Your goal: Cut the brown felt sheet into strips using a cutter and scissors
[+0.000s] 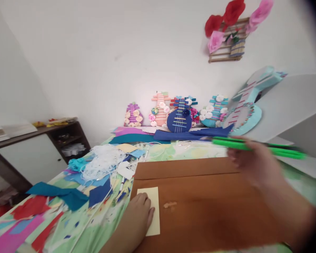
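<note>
My left hand [140, 218] lies on a pale yellow paper strip [155, 211], its fingers curled together and pressing the strip against the brown board [205, 211]. Raised above the board's right side, my right hand [255, 161] is closed around a long bright green utility knife [226, 142]. The knife is smeared by motion, with a faint greyish tip pointing left. A small light scuffed patch [170, 204] marks the board just right of the strip.
Coloured paper scraps, such as a teal piece [60, 193], and a tangle of white cord [102, 163] cover the table's left. Rolled blue paper [173, 135] and a blue paper lute [179, 119] stand behind the board. A large light-blue lute [247, 105] leans at the right.
</note>
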Demonstrator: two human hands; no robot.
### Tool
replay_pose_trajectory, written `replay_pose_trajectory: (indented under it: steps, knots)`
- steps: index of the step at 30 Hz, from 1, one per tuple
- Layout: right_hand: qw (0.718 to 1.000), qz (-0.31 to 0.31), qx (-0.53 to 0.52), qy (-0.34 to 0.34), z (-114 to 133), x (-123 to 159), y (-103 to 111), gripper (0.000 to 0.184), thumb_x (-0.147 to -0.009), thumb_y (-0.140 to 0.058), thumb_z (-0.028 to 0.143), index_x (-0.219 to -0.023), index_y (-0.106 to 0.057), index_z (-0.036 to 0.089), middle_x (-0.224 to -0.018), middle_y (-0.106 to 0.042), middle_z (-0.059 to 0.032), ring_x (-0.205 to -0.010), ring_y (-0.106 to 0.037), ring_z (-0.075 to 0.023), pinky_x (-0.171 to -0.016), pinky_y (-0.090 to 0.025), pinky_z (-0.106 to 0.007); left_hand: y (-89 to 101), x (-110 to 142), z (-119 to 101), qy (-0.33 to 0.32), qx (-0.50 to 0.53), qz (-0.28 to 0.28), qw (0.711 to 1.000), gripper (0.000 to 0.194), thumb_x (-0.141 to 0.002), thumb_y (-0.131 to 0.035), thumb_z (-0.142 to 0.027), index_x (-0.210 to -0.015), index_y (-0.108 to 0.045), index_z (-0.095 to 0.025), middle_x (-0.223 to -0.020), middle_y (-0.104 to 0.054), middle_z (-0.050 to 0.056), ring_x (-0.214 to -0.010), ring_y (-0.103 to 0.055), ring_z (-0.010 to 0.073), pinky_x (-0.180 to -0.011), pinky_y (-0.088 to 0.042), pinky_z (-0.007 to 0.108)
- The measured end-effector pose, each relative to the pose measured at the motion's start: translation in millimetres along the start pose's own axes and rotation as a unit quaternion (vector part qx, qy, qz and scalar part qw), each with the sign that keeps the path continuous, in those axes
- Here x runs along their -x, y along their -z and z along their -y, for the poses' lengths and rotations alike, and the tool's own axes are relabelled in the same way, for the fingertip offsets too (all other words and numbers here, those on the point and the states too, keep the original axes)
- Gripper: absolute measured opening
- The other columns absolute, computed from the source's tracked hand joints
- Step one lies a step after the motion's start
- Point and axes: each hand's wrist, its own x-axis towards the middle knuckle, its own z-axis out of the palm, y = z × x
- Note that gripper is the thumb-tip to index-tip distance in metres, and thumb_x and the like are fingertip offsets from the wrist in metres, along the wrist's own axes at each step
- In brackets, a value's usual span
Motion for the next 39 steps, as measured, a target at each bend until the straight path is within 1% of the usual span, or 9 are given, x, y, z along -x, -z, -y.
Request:
replay_pose_trajectory:
  steps: [1,4,6,8,11,15,26,30,39]
  knots:
    - [0.984,0.085,-0.141,-0.068,11.2,-4.0,-26.1,0.045,-0.081,-0.014,0.036,-0.106,-0.041,0.011,-0.081,-0.062,-0.0146,-0.064,-0.06,-0.0176,-0.047,-0.041,-0.025,-1.2,0.6,0.4,0.003,0.009,-0.009,1.0,0.018,-0.082,-0.038,-0.013,-0.079,-0.055,-0.016,-0.083,-0.051,0.005,-0.082,-0.047,0.0203,-0.077,-0.034,0.033]
    - [0.841,0.295,-0.405,-0.203,37.6,-3.3,-102.8,0.031,-0.079,-0.029,0.034,-0.092,-0.048,0.013,-0.083,-0.063,-0.0114,-0.066,-0.061,-0.0171,-0.056,-0.046,-0.027,-4.6,2.5,1.7,0.007,0.035,-0.037,0.999,0.016,-0.081,-0.039,-0.014,-0.078,-0.054,-0.015,-0.083,-0.05,0.005,-0.083,-0.046,0.0206,-0.076,-0.034,0.033]
    - [0.776,0.356,-0.461,-0.242,46.5,4.2,-146.7,0.022,-0.078,-0.036,0.028,-0.081,-0.051,0.012,-0.073,-0.064,-0.0098,-0.064,-0.061,-0.0158,-0.058,-0.047,-0.026,-5.9,3.3,2.2,0.007,0.042,-0.043,0.998,0.014,-0.08,-0.04,-0.013,-0.078,-0.054,-0.015,-0.084,-0.049,0.006,-0.083,-0.046,0.0209,-0.076,-0.035,0.033]
    - [0.743,0.369,-0.485,-0.277,49.0,12.3,-182.0,0.015,-0.075,-0.044,0.026,-0.073,-0.052,0.013,-0.066,-0.063,-0.0078,-0.061,-0.06,-0.0147,-0.053,-0.046,-0.024,-6.7,3.5,2.6,0.007,0.039,-0.045,0.998,0.014,-0.08,-0.04,-0.013,-0.079,-0.054,-0.015,-0.084,-0.05,0.006,-0.083,-0.045,0.0211,-0.076,-0.035,0.034]
    - [0.741,0.34,-0.497,-0.297,44.7,20.5,-218.5,0.013,-0.069,-0.055,0.027,-0.067,-0.051,0.015,-0.059,-0.06,-0.002,-0.051,-0.055,-0.0102,-0.04,-0.039,-0.018,-8.0,3.1,3.7,0.005,0.035,-0.051,0.998,0.015,-0.08,-0.039,-0.012,-0.08,-0.053,-0.016,-0.084,-0.05,0.005,-0.083,-0.045,0.0205,-0.077,-0.034,0.034]
    - [0.751,0.321,-0.503,-0.284,31.8,27.0,-241.0,0.016,-0.061,-0.063,0.025,-0.064,-0.049,0.017,-0.057,-0.057,0.0031,-0.047,-0.051,-0.0069,-0.04,-0.036,-0.017,-9.2,3.0,4.7,-0.001,0.023,-0.054,0.998,0.015,-0.078,-0.04,-0.01,-0.077,-0.054,-0.017,-0.084,-0.05,0.005,-0.088,-0.044,0.0219,-0.081,-0.033,0.037]
    - [0.781,0.423,-0.432,-0.16,38.6,22.7,-229.8,0.022,-0.059,-0.061,0.022,-0.074,-0.044,0.019,-0.077,-0.062,-0.0009,-0.071,-0.06,-0.0174,-0.063,-0.047,-0.031,-14.8,0.5,4.5,0.076,0.034,-0.017,0.996,0.023,-0.072,-0.044,-0.013,-0.088,-0.058,-0.02,-0.108,-0.051,0.003,-0.107,-0.036,0.0331,-0.088,-0.026,0.049]
    - [0.796,0.468,-0.38,-0.049,31.4,17.6,-236.6,0.016,-0.062,-0.06,0.022,-0.073,-0.049,0.018,-0.08,-0.061,-0.0022,-0.073,-0.058,-0.017,-0.064,-0.046,-0.029,-27.2,-2.4,12.2,0.073,0.038,0.001,0.997,0.022,-0.072,-0.046,-0.018,-0.09,-0.058,-0.021,-0.112,-0.05,0.004,-0.107,-0.035,0.0362,-0.086,-0.027,0.051]
    - [0.84,0.466,-0.275,0.047,20.8,22.6,-241.8,0.013,-0.061,-0.057,0.016,-0.074,-0.054,0.017,-0.075,-0.058,-0.0019,-0.072,-0.055,-0.0159,-0.065,-0.044,-0.026,-25.2,0.7,11.9,0.057,0.024,-0.036,0.997,0.016,-0.074,-0.045,-0.02,-0.086,-0.056,-0.019,-0.111,-0.049,0.003,-0.108,-0.033,0.0319,-0.09,-0.027,0.047]
